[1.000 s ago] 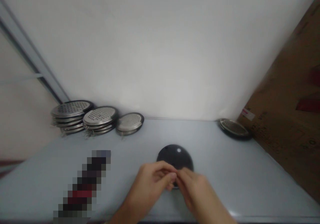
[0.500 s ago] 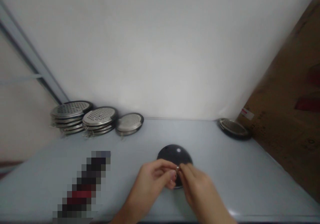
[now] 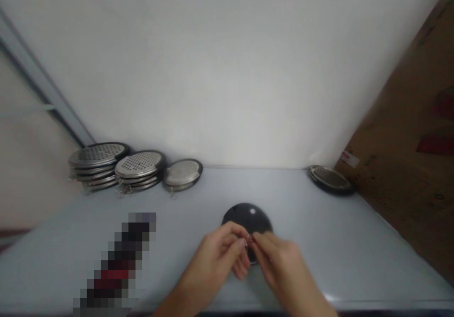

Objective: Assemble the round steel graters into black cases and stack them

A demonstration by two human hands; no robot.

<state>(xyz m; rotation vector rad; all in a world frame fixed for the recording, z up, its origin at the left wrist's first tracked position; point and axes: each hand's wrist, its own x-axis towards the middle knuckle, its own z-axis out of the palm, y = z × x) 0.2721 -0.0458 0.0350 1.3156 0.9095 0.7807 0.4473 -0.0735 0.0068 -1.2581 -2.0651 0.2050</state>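
My left hand (image 3: 222, 253) and my right hand (image 3: 280, 255) meet at the front middle of the table. The fingertips of both pinch a tiny shiny metal piece (image 3: 248, 238), ring-like but too small to name surely. Just beyond and partly under the fingers lies a round, glossy black disc (image 3: 244, 215) with a bright reflection on its top. My hands and wrists hide its near part, and I cannot tell whether the metal piece is attached to it.
Stacks of round perforated metal discs with dark rims, a left stack (image 3: 101, 154) and a middle stack (image 3: 140, 165), stand at the back left beside a lower disc (image 3: 182, 173). Another disc (image 3: 331, 180) lies back right, near a cardboard box (image 3: 400, 166). A pixelated patch covers something front left.
My fingers have shifted slightly around the small metal piece, and my left hand's lower fingers reach further down. The whole view has moved a little; the discs stay where they were.
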